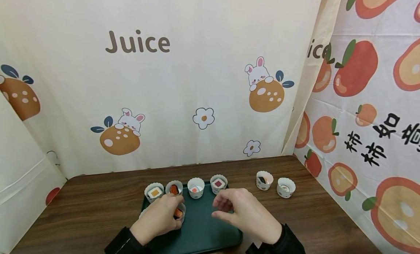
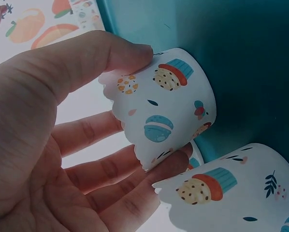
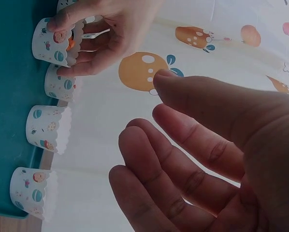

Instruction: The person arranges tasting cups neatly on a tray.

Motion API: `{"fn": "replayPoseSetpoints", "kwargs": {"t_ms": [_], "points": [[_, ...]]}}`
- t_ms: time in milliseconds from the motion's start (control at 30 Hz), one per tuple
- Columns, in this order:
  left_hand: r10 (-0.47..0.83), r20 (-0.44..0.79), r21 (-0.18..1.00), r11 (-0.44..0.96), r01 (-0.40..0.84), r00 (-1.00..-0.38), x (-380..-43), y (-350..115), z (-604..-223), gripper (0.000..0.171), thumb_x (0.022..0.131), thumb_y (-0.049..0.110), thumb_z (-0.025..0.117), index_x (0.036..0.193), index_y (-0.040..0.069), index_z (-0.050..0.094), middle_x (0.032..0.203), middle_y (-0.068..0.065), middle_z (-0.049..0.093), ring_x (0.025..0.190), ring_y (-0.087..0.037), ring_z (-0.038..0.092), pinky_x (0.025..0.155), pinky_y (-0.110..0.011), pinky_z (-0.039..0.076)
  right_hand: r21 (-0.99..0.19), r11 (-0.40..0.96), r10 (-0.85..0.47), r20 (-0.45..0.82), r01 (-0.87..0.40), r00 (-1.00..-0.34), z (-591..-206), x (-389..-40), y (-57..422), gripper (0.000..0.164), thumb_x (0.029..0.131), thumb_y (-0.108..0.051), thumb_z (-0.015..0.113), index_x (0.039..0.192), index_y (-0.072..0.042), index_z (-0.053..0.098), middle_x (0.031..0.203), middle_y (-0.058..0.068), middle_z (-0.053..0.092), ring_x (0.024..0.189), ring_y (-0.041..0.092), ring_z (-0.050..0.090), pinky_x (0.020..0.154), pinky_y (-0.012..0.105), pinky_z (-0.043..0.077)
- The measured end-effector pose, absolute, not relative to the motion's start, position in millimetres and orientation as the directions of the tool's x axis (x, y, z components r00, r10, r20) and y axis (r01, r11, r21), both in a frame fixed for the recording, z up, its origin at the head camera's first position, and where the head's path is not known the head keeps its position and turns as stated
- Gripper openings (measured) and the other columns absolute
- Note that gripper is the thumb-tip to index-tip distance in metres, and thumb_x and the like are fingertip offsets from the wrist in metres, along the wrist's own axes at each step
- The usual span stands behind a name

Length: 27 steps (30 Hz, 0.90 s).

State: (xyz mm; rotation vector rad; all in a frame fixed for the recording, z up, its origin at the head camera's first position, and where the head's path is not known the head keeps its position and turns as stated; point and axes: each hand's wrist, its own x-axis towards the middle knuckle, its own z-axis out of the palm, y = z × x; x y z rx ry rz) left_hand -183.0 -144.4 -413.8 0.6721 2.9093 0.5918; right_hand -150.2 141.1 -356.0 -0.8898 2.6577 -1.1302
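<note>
My left hand [image 1: 160, 215] grips a white paper baking cup [image 2: 168, 106] with printed cupcakes, thumb on one side and fingers on the other. Inside this cup [image 1: 182, 214] sits a piece of sushi with an orange topping and dark band. It is at the left part of a dark green tray [image 1: 210, 224]; whether its base touches the tray I cannot tell. Another cup [image 2: 236, 193] stands close beside it. Over the tray's right side, my right hand [image 1: 244, 212] hovers with loosely bent fingers [image 3: 139, 154], holding nothing.
Along the tray's back edge stand several cups, with yellow-topped [image 1: 154, 192], orange-red [image 1: 174, 188], pale orange [image 1: 195, 188] and dark red [image 1: 218, 183] pieces. Two more cups [image 1: 264, 180] stand on the wooden table [image 1: 98, 203] at right. Printed cloth [image 1: 203, 82] hangs behind.
</note>
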Motion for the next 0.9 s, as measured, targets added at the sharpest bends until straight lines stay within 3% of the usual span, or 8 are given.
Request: {"fn": "replayPoseSetpoints", "kwargs": {"t_ms": [300, 533, 733, 900], "points": [[0.450, -0.011, 0.381, 0.828, 0.412, -0.893, -183, -145, -414, 0.031, 0.079, 0.015, 0.089, 0.103, 0.012, 0.070, 0.088, 0.000, 0.065, 0.075, -0.011, 0.059, 0.065, -0.035, 0.055, -0.695, 0.550, -0.561, 0.103, -0.463, -0.821, -358, -152, 141, 0.012, 0.098, -0.031, 0.079, 0.107, -0.029, 0.072, 0.095, -0.016, 0.069, 0.085, -0.003, 0.064, 0.080, 0.023, 0.057], [0.434, 0.008, 0.364, 0.838, 0.407, -0.901, -180, -142, -414, 0.053, 0.079, 0.021, 0.092, 0.125, 0.006, 0.069, 0.097, -0.005, 0.065, 0.076, -0.013, 0.060, 0.067, -0.038, 0.057, -0.707, 0.542, -0.570, 0.089, -0.455, -0.817, -359, -152, 140, 0.014, 0.100, -0.036, 0.075, 0.111, -0.028, 0.071, 0.099, -0.015, 0.069, 0.089, -0.003, 0.064, 0.083, 0.023, 0.056], [0.401, 0.082, 0.321, 0.856, 0.405, -0.913, -173, -141, -412, 0.062, 0.079, 0.035, 0.095, 0.130, 0.009, 0.071, 0.103, -0.003, 0.066, 0.081, -0.011, 0.058, 0.069, -0.035, 0.056, -0.707, 0.557, -0.561, 0.066, -0.435, -0.825, -363, -156, 142, 0.019, 0.101, -0.040, 0.074, 0.115, -0.027, 0.071, 0.103, -0.013, 0.069, 0.092, -0.002, 0.064, 0.086, 0.024, 0.056], [0.360, 0.172, 0.372, 0.838, 0.399, -0.917, -163, -140, -405, 0.065, 0.080, 0.035, 0.096, 0.135, 0.012, 0.071, 0.129, -0.011, 0.071, 0.105, -0.023, 0.072, 0.085, -0.048, 0.063, -0.659, 0.602, -0.533, 0.090, -0.452, -0.841, -366, -161, 146, 0.040, 0.099, -0.043, 0.077, 0.133, -0.024, 0.068, 0.117, -0.009, 0.071, 0.099, 0.003, 0.067, 0.089, 0.028, 0.058]]}}
